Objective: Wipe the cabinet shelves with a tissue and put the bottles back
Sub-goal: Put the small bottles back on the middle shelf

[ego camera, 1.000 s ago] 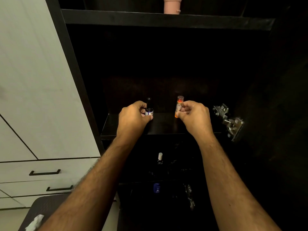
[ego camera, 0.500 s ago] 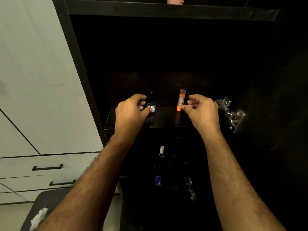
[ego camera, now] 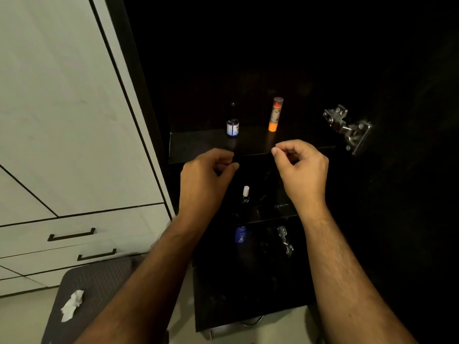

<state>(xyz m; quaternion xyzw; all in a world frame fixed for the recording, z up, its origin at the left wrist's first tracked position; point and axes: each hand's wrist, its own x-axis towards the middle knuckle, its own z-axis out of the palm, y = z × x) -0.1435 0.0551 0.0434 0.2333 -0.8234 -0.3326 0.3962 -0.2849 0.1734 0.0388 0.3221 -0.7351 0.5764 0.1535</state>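
Head view: left hand [ego camera: 206, 175] and right hand [ego camera: 301, 167] loosely curled, holding nothing, just short of the shelf [ego camera: 198, 147]. Beyond the fingertips, dark bottle [ego camera: 233, 125] and orange tube [ego camera: 275, 114] upright, apart. Putting-back step, seemingly; next, lower bottles [ego camera: 244, 194] likely.

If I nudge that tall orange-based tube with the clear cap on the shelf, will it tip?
Probably yes. The tall orange-based tube stands upright on a narrow base on the dark shelf, so a push near the cap would likely topple it. Being cylindrical, it would probably roll once down. It looks like light plastic, so it may skid on the glossy surface.
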